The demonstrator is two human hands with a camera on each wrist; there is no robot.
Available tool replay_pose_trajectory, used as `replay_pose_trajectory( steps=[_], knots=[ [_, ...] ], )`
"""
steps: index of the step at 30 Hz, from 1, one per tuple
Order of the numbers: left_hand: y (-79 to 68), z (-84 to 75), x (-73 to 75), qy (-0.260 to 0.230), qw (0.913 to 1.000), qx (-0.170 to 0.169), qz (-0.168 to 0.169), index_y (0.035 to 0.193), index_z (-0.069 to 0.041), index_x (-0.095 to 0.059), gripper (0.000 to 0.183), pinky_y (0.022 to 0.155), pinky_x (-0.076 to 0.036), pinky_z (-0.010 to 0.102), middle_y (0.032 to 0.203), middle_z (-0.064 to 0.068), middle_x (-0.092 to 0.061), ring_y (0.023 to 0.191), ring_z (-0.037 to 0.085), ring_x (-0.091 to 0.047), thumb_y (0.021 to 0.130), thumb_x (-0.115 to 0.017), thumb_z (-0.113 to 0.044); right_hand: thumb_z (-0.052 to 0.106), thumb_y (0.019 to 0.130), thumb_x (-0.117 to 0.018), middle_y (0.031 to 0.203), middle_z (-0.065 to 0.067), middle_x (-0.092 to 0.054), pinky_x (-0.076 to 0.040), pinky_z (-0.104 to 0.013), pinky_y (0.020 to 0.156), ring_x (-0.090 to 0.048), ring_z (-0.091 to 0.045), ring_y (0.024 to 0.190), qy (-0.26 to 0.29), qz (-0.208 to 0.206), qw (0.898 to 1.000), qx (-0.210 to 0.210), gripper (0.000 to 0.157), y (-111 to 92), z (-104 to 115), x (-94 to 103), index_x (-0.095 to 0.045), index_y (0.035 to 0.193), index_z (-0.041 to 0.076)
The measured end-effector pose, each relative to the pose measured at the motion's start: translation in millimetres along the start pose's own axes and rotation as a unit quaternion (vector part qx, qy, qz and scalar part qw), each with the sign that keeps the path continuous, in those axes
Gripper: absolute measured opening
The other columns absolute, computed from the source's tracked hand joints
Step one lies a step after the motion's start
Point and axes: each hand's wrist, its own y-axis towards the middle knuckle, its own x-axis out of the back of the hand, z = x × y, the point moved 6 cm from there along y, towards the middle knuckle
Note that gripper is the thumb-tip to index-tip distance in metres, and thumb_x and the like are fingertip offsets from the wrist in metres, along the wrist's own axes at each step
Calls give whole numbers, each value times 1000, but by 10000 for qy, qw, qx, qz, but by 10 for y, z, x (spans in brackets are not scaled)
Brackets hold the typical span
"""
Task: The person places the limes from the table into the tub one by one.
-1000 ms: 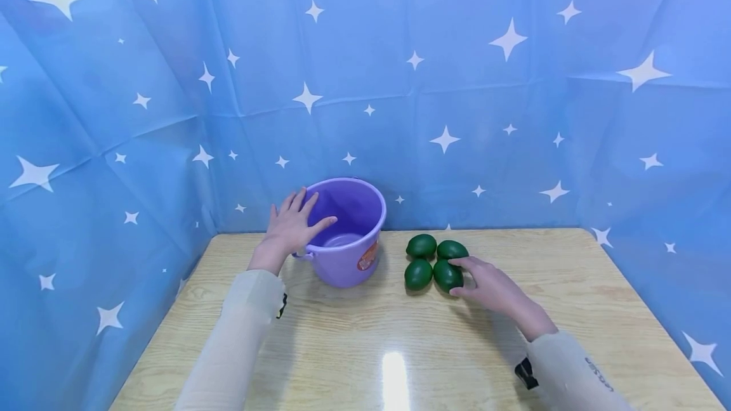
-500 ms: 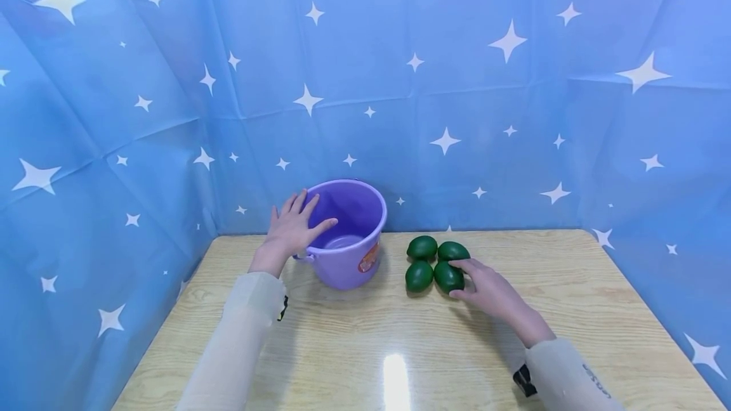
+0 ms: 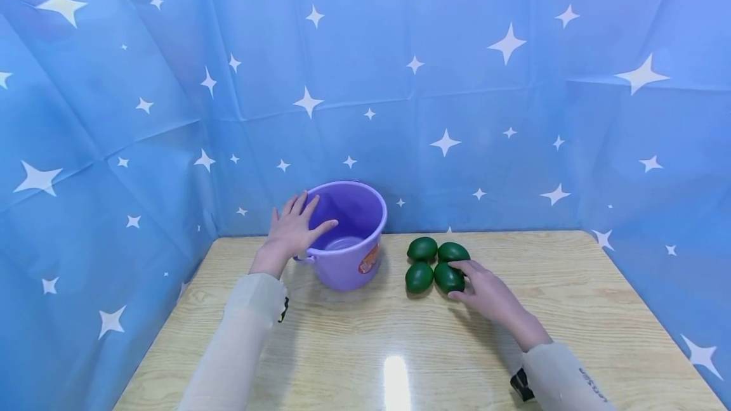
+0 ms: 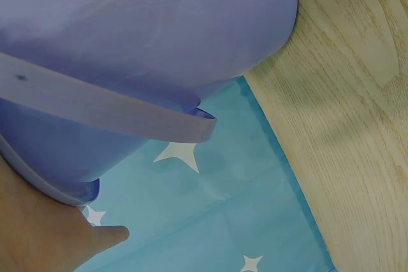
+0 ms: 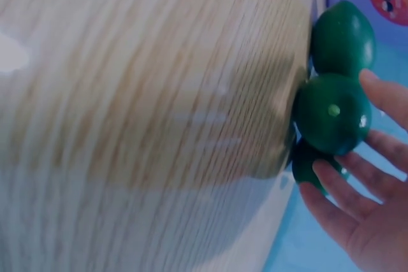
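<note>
A purple bucket (image 3: 345,265) stands upright at the back left, its mouth tipped toward my view by perspective. My left hand (image 3: 290,230) rests at its left rim with fingers spread and straight. In the left wrist view the bucket's handle (image 4: 108,103) hangs across its side, and part of the left hand (image 4: 44,234) shows at the rim. Several dark green limes sit grouped to the bucket's right. My right hand (image 3: 488,290) touches the front right lime (image 3: 448,276), thumb and fingers loosely around its right side. The right wrist view shows this lime (image 5: 335,113) near the fingertips.
The wooden table (image 3: 354,347) reaches back to a blue star-patterned curtain (image 3: 365,81), which also hangs along both sides. Three other limes, among them the front left one (image 3: 419,278), lie close beside the touched lime. A red-orange sticker (image 3: 368,260) marks the bucket.
The head view has shifted very slightly, lowering the scene in the picture. Both hands keep their places at the bucket and the lime; the right forearm has edged slightly left.
</note>
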Motion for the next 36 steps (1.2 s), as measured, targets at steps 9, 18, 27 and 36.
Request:
replay_pose_trajectory(
  steps=[9,18,27,36],
  knots=[
    [-1,-8,0,-35,10000,11,-4,162,-23,-16,94,121,-2,69,170,10,-7,156,39,-7,90,-32,-81,27,90,-75,147,-29,-48,-51,-61,96,-55,-48,125,21,-62,10000,-15,62,4,-20,-34,-51,143,4],
    [-1,-11,4,-27,10000,26,3,162,-23,-15,93,121,-4,69,170,9,-8,156,38,-8,91,-34,-80,25,89,-75,145,-28,-49,-50,-61,96,-55,-48,125,71,-112,9999,-4,62,6,-31,-45,-50,143,5],
    [1,-17,3,-31,10000,11,-34,162,-22,-15,93,121,-4,69,170,9,-8,156,38,-7,91,-34,-80,22,89,-75,143,-27,-51,-52,-59,94,-58,-47,122,84,-246,9997,-50,62,17,-42,-67,-50,142,3],
    [7,-5,-4,-68,10000,30,-36,162,-23,-16,93,121,-4,69,170,9,-8,156,38,-7,90,-34,-80,21,91,-74,144,-26,-50,-55,-55,90,-60,-44,119,298,-129,9990,-308,60,32,-62,-119,-49,143,4]
  ],
)
